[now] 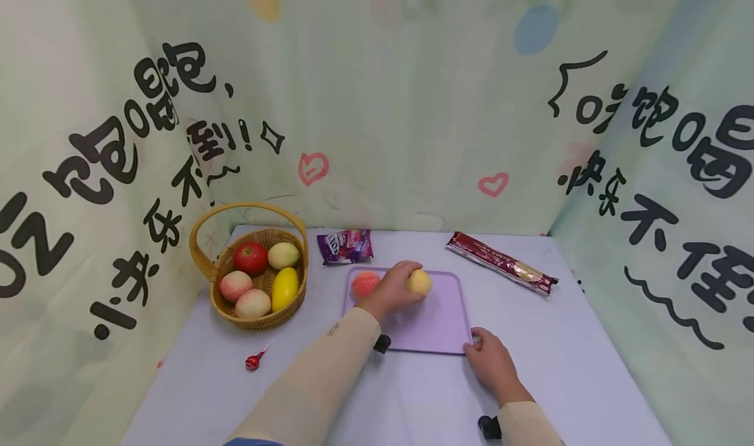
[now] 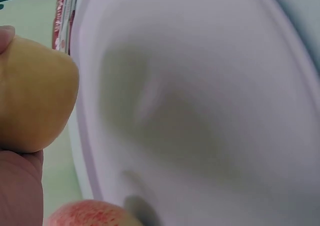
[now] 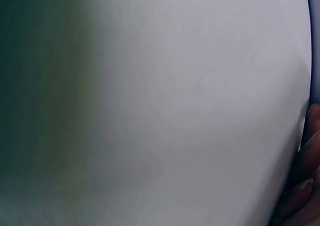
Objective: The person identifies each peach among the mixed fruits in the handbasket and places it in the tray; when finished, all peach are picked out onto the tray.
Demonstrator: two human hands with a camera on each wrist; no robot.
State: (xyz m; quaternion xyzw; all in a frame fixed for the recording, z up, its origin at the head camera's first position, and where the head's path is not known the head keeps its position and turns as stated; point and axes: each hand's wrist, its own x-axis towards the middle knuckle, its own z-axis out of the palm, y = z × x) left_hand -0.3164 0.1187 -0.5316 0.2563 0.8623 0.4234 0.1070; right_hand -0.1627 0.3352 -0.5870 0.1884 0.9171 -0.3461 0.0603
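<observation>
My left hand [image 1: 396,290] grips a round yellow fruit [image 1: 420,281] above the purple tray [image 1: 425,321]. In the left wrist view the yellow fruit [image 2: 37,93] shows large, pinched between thumb and fingers, over the pale tray surface. A pinkish-red peach [image 1: 365,283] sits at the tray's far left corner, partly hidden behind my left hand; its top [image 2: 95,214] appears low in the left wrist view. At the near right corner of the tray, my right hand [image 1: 493,361] holds the rim with thumb and fingers. Its fingers [image 3: 311,151] show at the edge of the right wrist view.
A wicker basket [image 1: 259,325] with a tall handle stands at the left, holding several fruits. Behind the tray lies a purple snack packet [image 1: 345,246]. A long dark red packet [image 1: 501,262] lies at the back right. Near the basket is a red lollipop [image 1: 253,361].
</observation>
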